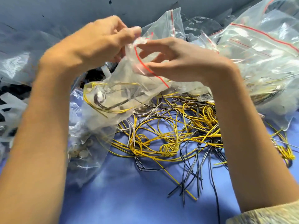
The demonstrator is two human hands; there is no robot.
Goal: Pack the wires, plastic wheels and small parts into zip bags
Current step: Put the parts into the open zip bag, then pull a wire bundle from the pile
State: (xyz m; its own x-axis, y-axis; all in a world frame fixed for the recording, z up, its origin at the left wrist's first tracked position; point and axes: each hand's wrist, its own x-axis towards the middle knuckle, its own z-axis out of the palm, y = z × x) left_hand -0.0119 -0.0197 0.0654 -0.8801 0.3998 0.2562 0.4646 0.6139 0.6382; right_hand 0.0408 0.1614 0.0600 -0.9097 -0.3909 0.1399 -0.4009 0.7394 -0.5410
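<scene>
Zip bag (123,88) – clear, red seal, yellow + black wires inside, hands pinching top

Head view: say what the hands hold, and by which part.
Both hold one zip bag at its top: left hand pinches the upper corner, right hand pinches along the red zip strip.

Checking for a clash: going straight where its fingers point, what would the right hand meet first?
The right hand pinches the zip bag now; beyond it, probably the left hand, depth unclear.
</scene>
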